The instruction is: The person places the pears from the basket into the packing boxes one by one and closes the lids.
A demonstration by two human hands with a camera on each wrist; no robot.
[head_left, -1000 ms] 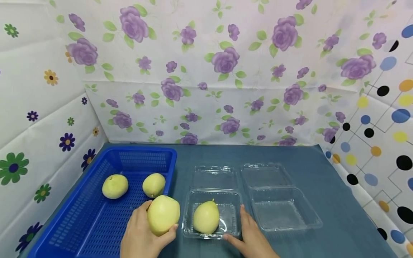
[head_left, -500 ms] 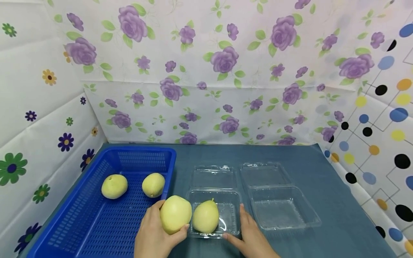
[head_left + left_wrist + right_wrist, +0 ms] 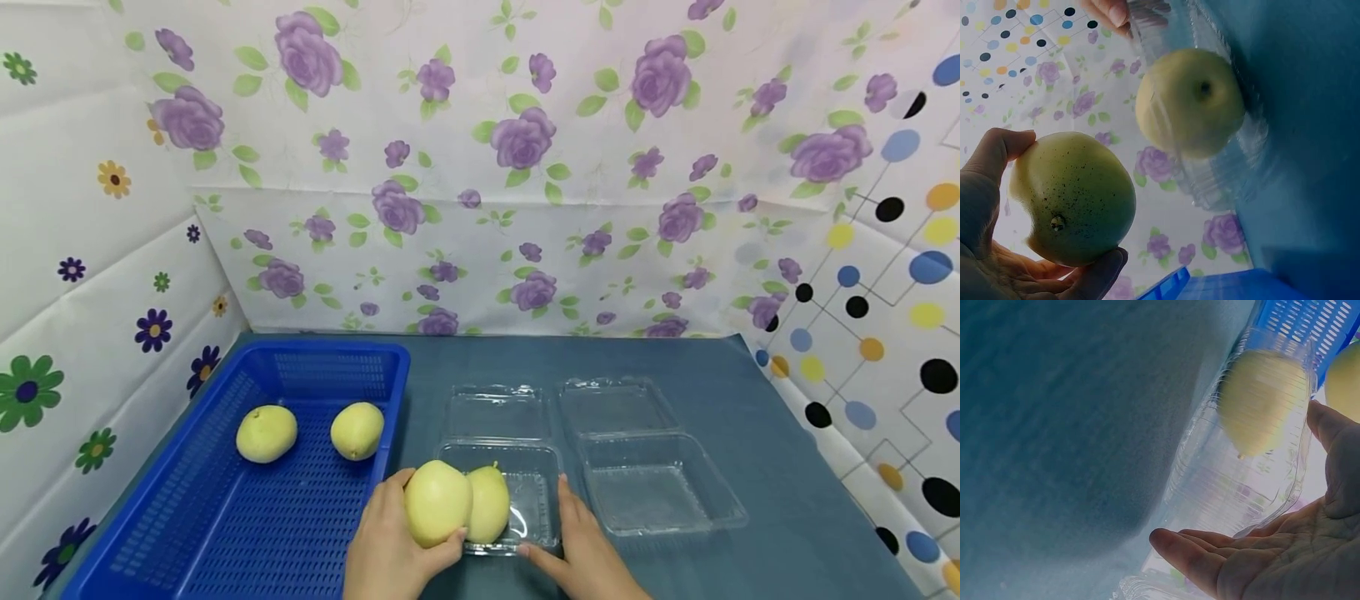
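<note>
My left hand [image 3: 393, 542] grips a pale yellow-green pear [image 3: 437, 504], thumb on one side and fingers on the other. The pear is over the left edge of a clear plastic clamshell box [image 3: 531, 498] whose lid lies open behind it. Inside the box sits another pear [image 3: 491, 504], partly hidden in the head view by the held one. Dark specks and a small stub show on the held pear [image 3: 1075, 194] in the left wrist view. My right hand [image 3: 588, 550] rests against the box's right side with extended fingers [image 3: 1188, 553], its thumb at the front rim.
A blue perforated basket [image 3: 247, 517] stands at the left, holding two pears, one left [image 3: 267, 433] and one right [image 3: 357, 431]. Right of the box is a second open clear clamshell box [image 3: 652, 496] with no fruit in it. A flowered cloth wall [image 3: 480, 233] closes off the back.
My left hand has carried the pear rightward from beside the basket's edge to the clamshell box, where it now overlaps the pear inside. My right hand has stayed at the box's right side.
</note>
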